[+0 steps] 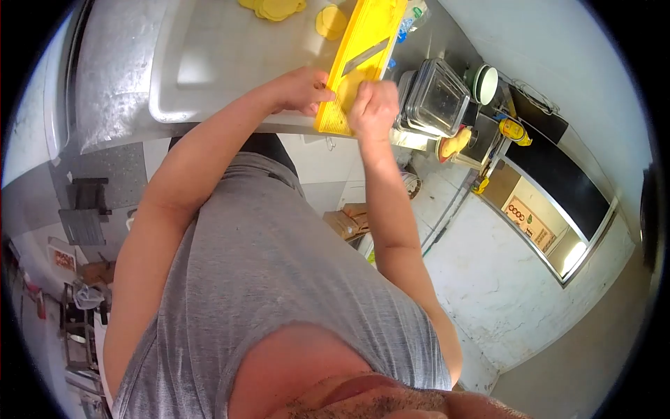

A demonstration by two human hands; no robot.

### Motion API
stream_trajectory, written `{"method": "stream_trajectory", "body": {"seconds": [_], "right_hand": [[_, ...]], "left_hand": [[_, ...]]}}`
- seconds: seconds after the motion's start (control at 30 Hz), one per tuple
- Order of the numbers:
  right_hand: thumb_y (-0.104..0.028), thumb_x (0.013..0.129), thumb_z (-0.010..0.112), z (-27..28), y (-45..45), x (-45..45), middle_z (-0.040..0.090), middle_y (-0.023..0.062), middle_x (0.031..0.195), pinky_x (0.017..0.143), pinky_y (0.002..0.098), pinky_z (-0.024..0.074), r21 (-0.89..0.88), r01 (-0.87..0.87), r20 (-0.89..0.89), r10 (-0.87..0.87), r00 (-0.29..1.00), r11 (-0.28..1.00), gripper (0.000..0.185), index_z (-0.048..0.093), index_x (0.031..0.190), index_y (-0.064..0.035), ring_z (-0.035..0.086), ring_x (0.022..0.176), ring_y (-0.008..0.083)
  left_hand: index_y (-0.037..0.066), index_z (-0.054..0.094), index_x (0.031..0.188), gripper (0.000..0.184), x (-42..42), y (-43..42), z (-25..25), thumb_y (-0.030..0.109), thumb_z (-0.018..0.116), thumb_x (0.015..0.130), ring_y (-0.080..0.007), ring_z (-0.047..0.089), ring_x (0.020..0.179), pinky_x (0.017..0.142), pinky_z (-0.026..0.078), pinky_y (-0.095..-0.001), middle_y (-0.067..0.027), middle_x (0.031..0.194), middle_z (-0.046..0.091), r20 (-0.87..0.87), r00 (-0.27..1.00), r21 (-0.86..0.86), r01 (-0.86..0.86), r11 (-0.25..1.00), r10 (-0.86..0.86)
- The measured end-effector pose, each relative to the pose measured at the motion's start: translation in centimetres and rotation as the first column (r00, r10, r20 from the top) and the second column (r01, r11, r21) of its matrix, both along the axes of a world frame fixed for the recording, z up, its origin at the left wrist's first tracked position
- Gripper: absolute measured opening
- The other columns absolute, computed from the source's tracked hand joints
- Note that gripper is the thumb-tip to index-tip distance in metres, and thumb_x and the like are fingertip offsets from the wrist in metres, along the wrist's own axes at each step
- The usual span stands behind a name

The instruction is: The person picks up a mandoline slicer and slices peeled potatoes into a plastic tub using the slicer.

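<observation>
Step in hand: judged to be slicing. The yellow slicer (368,35), one in number, lies at a slant over the right-hand part of the white tray (230,52), its near end by the person's body. It carries one slanted blade (364,57).

The left hand (303,91) has its fingers bent and appears to pinch the slicer's left edge below the blade, apparently to steady it. The right hand (375,108) is curled over the slicer's face, knuckles up, on the near side of the blade. What lies beneath its fingers is hidden; whether it grips a piece of food cannot be told.

Next move, as judged: if a piece is under the right hand, it calls for a level stroke across the blade, fingertips kept high and the left hand firm on the edge.

Count. Hands: two. Trays: one, resting on the metal bench (112,91). Slices: pale yellow, round and thin, in two groups on the tray. The small group (331,23) shows at least two, overlapping; the larger pile (273,7) is cut off by the top of the view and cannot be counted. Clear containers (440,98): a stack right of the slicer, at least two. Yellow bottles (515,131): one, farther right.
</observation>
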State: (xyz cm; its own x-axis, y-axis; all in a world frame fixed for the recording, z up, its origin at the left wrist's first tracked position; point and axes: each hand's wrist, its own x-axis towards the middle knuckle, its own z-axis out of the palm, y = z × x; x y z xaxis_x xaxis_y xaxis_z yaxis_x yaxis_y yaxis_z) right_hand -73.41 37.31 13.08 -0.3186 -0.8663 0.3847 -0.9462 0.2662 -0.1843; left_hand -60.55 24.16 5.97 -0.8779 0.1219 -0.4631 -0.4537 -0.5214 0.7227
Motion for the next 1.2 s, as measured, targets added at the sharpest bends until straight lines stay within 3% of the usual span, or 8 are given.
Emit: {"method": "stream_trajectory", "body": {"seconds": [0.1, 0.13, 0.27, 0.4, 0.53, 0.6, 0.73, 1.2], "right_hand": [[-0.013, 0.091, 0.057, 0.1, -5.5, -4.0, 0.057, 0.015, 0.064, 0.06, 0.0478, 0.0442, -0.006, 0.0, -0.109, 0.0, 0.994, 1.0, 0.028, 0.058, 0.065, -0.004, 0.054, 0.063, 0.0375], [-0.023, 0.096, 0.054, -0.7, -7.1, -5.8, 0.058, 0.0219, 0.066, 0.058, 0.0532, 0.0442, -0.063, 0.037, -0.066, -0.041, 0.997, 0.997, 0.04, 0.054, 0.063, -0.0019, 0.056, 0.063, 0.0451], [-0.024, 0.096, 0.054, -2.6, -12.0, -12.2, 0.059, 0.0219, 0.065, 0.06, 0.0527, 0.0457, -0.071, 0.067, -0.157, -0.078, 0.985, 0.995, 0.04, 0.06, 0.064, -0.0004, 0.058, 0.064, 0.0452], [-0.022, 0.096, 0.055, -0.6, -8.0, -7.4, 0.061, 0.0218, 0.069, 0.061, 0.0511, 0.0456, -0.025, 0.028, -0.094, -0.03, 0.995, 0.999, 0.037, 0.062, 0.067, 0.0004, 0.059, 0.067, 0.0437], [-0.015, 0.09, 0.06, 0.5, -0.4, -0.1, 0.061, 0.0158, 0.073, 0.065, 0.0476, 0.0471, 0.105, 0.03, 0.014, -0.032, 0.999, 0.994, 0.022, 0.062, 0.071, -0.0038, 0.058, 0.072, 0.037], [-0.015, 0.09, 0.06, 0.7, 1.3, 2.0, 0.061, 0.0151, 0.075, 0.066, 0.0464, 0.048, 0.05, 0.035, 0.053, -0.037, 0.998, 0.998, 0.021, 0.063, 0.074, -0.0033, 0.058, 0.073, 0.0363], [-0.015, 0.091, 0.06, 0.7, 2.5, 2.4, 0.061, 0.0144, 0.077, 0.068, 0.0443, 0.0492, -0.057, 0.042, 0.121, -0.034, 0.992, 0.997, 0.019, 0.064, 0.078, -0.0021, 0.058, 0.075, 0.0352], [-0.017, 0.089, 0.064, 0.4, 2.6, 3.0, 0.057, 0.0127, 0.071, 0.063, 0.0436, 0.0481, 0.025, 0.089, 0.002, -0.089, 0.996, 0.996, 0.027, 0.057, 0.067, -0.0042, 0.057, 0.07, 0.0337]], "left_hand": [[0.005, 0.061, 0.121, 0.031, 0.1, 0.2, -0.3, 0.022, 0.064, 0.095, -0.0113, 0.059, 0.082, 0.072, 0.053, -0.0269, -0.0051, 0.101, 0.064, -0.041, 0.999, 0.005, -0.033, 0.999, 0.033], [0.003, 0.062, 0.119, 0.031, 0.2, 0.3, -0.3, 0.021, 0.064, 0.094, -0.0114, 0.059, 0.077, 0.069, 0.052, -0.0268, -0.0055, 0.099, 0.065, -0.034, 0.997, 0.011, -0.065, 0.998, 0.065], [0.0, 0.064, 0.115, 0.03, 0.3, 0.8, 0.1, 0.02, 0.065, 0.092, -0.0112, 0.058, 0.068, 0.063, 0.049, -0.0266, -0.0058, 0.092, 0.067, -0.019, 0.99, -0.001, -0.14, 0.99, 0.14], [0.0, 0.065, 0.112, 0.028, 0.0, 0.6, -0.8, 0.02, 0.065, 0.092, -0.0109, 0.059, 0.067, 0.06, 0.048, -0.0261, -0.0056, 0.088, 0.066, -0.067, 0.992, 0.005, -0.105, 0.994, 0.105], [0.0, 0.064, 0.11, 0.027, -0.3, 0.7, -1.4, 0.021, 0.064, 0.093, -0.0106, 0.06, 0.069, 0.06, 0.049, -0.0254, -0.006, 0.09, 0.066, -0.064, 0.996, -0.015, -0.067, 0.998, 0.066], [0.001, 0.062, 0.114, 0.028, -0.3, 0.2, -0.8, 0.022, 0.063, 0.095, -0.0107, 0.061, 0.075, 0.068, 0.053, -0.0247, -0.0063, 0.096, 0.066, -0.054, 0.998, -0.042, -0.012, 0.999, 0.01], [0.001, 0.062, 0.113, 0.03, 0.1, 0.4, -0.1, 0.023, 0.064, 0.093, -0.0124, 0.062, 0.074, 0.068, 0.054, -0.0258, -0.0073, 0.095, 0.065, -0.039, 0.998, -0.016, -0.056, 0.998, 0.055], [0.0, 0.064, 0.11, 0.031, 0.1, 0.1, 0.2, 0.024, 0.066, 0.092, -0.0118, 0.06, 0.07, 0.066, 0.055, -0.0253, -0.0066, 0.091, 0.065, -0.014, 0.997, 0.018, -0.074, 0.997, 0.074]]}}
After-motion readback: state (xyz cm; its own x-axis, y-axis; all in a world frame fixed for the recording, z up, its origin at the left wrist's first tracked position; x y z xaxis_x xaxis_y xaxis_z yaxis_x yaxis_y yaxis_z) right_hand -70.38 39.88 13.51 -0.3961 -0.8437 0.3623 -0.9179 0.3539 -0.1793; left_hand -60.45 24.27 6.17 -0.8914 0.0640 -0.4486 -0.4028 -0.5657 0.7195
